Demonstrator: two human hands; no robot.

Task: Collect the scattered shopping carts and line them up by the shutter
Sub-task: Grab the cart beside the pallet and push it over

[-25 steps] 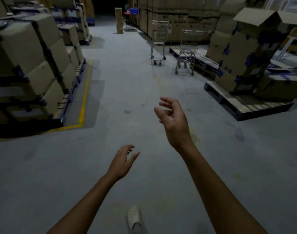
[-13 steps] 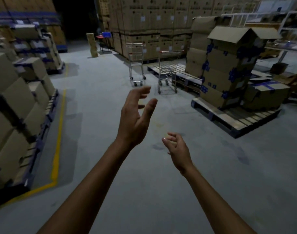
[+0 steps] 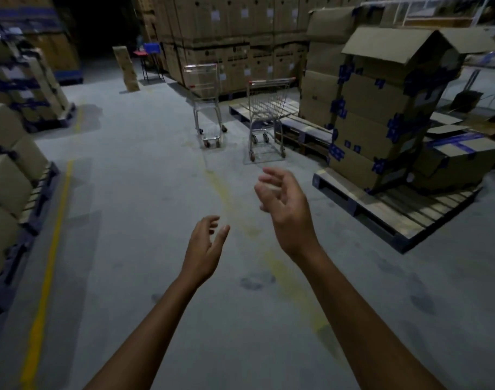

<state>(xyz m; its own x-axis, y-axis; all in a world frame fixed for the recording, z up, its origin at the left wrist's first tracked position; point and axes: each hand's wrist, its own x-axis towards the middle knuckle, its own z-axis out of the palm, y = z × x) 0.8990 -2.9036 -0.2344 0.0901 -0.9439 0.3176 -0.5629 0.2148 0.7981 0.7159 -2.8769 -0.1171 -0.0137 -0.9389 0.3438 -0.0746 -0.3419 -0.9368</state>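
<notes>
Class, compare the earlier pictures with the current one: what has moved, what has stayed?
The person has walked closer: the left cart and right cart loom larger. The arms swapped: the left hand, raised half a second ago, has dropped, and the right hand now leads. Both hands hold nothing. The carts stand unmoved.

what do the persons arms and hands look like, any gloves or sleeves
Both are bare. The left hand and right hand wear no gloves, and no ring, watch or band shows. The left forearm and right forearm are uncovered down to the frame's edge, so no sleeve is in view.
</notes>
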